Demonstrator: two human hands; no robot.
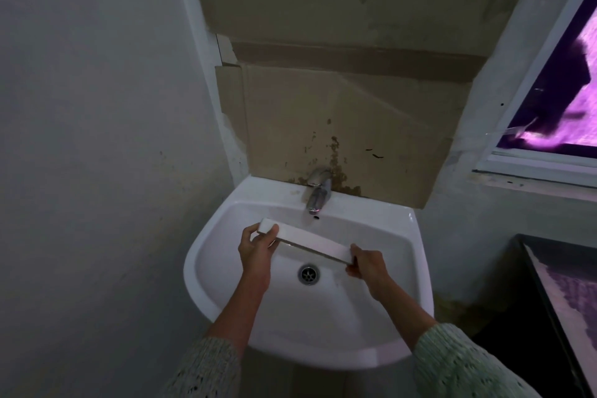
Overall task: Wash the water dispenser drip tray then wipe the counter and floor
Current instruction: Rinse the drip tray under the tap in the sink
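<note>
Leftmost stands a bare grey wall (90,139), dim and unmarked. Next to it a white sink (226,326) juts out, with a metal drain (308,273) in the bowl's middle and a chrome tap (318,192) at its back edge. Behind the tap, brown cardboard (371,113) covers the wall, stained dark just above the spout.

Over the bowl, both hands hold the white tray (310,241) by its ends, tilted so its left end sits higher and farther back. The left hand (256,250) grips the left end, thumb on top and fingers underneath. The right hand (368,268) is clamped on the right end, nearer the drain. The tray touches neither bowl nor tap. Both arms wear pale knitted sleeves (458,362).

Rightmost, a window (555,81) glows purple, and a dark counter (568,300) lies below it.
</note>
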